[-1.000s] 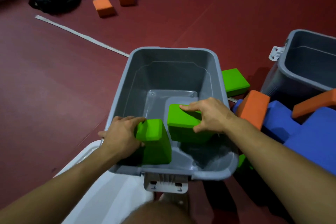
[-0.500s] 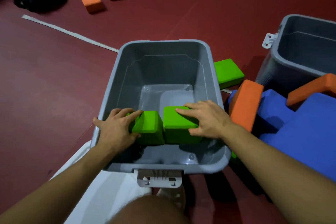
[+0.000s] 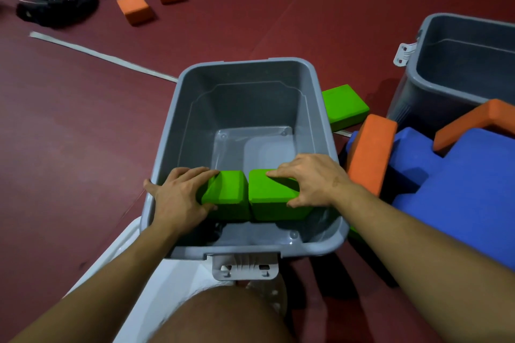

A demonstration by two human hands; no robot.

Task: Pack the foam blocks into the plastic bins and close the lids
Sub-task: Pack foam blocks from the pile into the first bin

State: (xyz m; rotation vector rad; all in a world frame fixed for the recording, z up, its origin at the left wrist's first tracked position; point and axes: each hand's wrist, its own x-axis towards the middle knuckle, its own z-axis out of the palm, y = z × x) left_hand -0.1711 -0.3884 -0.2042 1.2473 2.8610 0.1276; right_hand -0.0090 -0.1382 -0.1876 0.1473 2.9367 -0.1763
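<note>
A grey plastic bin stands open on the red floor in front of me. Two green foam blocks sit side by side inside it near its front wall. My left hand grips the left green block. My right hand grips the right green block, fingers across its top and thumb on its near face. The two blocks touch each other.
A white lid lies under the bin's front left. To the right lie a third green block, orange blocks, blue blocks and a second grey bin. Two orange blocks and dark shoes lie far left.
Both hands lowered the green blocks deeper into the bin and brought them together side by side. The left block turned from tilted to more level.
</note>
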